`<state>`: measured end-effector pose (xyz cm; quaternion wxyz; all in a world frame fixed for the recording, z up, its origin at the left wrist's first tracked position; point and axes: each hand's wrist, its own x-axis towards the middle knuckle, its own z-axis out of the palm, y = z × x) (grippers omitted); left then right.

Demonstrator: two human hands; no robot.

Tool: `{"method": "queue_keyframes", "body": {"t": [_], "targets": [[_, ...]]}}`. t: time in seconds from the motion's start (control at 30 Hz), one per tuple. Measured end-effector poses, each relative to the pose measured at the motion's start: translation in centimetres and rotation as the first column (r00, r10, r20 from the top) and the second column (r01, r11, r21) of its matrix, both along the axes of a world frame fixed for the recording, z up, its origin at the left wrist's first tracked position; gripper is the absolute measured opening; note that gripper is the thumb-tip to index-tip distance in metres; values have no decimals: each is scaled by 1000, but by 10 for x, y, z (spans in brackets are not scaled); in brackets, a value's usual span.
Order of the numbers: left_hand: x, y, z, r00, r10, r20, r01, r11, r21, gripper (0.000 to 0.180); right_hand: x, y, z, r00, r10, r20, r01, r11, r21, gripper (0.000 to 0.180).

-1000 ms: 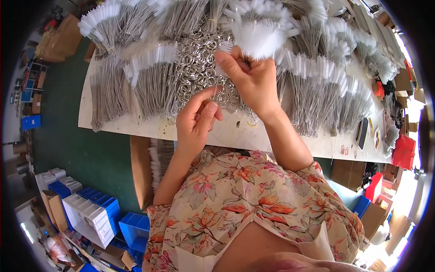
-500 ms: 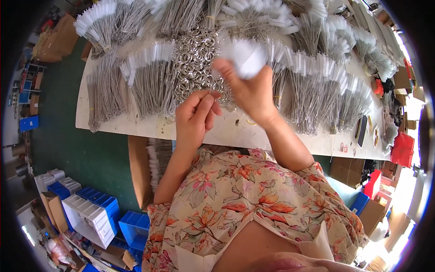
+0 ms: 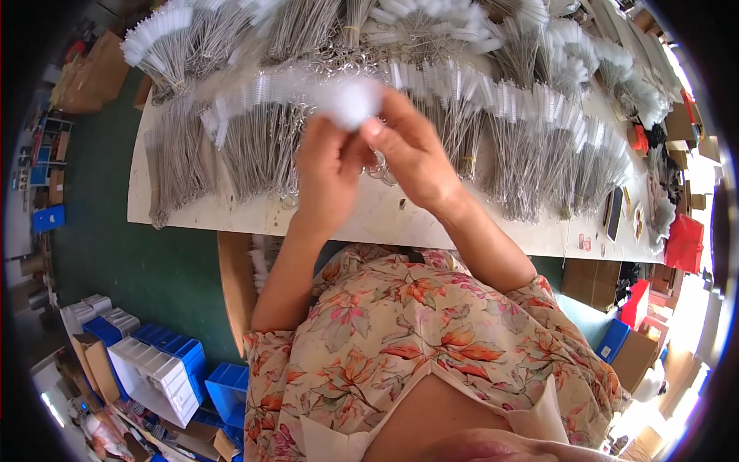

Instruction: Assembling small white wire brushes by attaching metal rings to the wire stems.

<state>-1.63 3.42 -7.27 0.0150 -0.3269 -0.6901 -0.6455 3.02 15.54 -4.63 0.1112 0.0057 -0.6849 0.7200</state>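
A white-bristled wire brush (image 3: 356, 104), or a bunch of them, is held up over the table and smeared by motion. My right hand (image 3: 419, 158) grips it from the right, thumb and fingers closed at the bristles. My left hand (image 3: 327, 173) is closed just below its left side, blurred; what its fingertips pinch is hidden behind the tuft. Beneath and behind both hands lies a heap of shiny metal rings (image 3: 379, 171), largely covered by them. Rows of the same brushes (image 3: 258, 150) lie on the left, and more brushes (image 3: 519, 154) on the right.
The pale tabletop (image 3: 231, 215) ends just in front of my body. A dark flat object (image 3: 613, 214) lies near its right edge. On the floor at left stand white crates (image 3: 150, 377) and blue crates (image 3: 231, 389). A cardboard box (image 3: 233, 281) stands against the table's front.
My right hand has swung left and closed in beside my left hand. The white bristles moved left with it, over the rings. My left hand has risen slightly.
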Motion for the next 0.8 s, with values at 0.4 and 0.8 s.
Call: {"method": "queue_keyframes", "body": {"t": [0.4,0.8], "targets": [[8,-5,-24,930,75,-360,-50,996,76,33,-1,-14,-13,994,63,91,51,473,-879,18],[-13,-46,45,831,-556,20,556,831,15,90,23,-21,20,966,218,139,-238,960,148,14]]}}
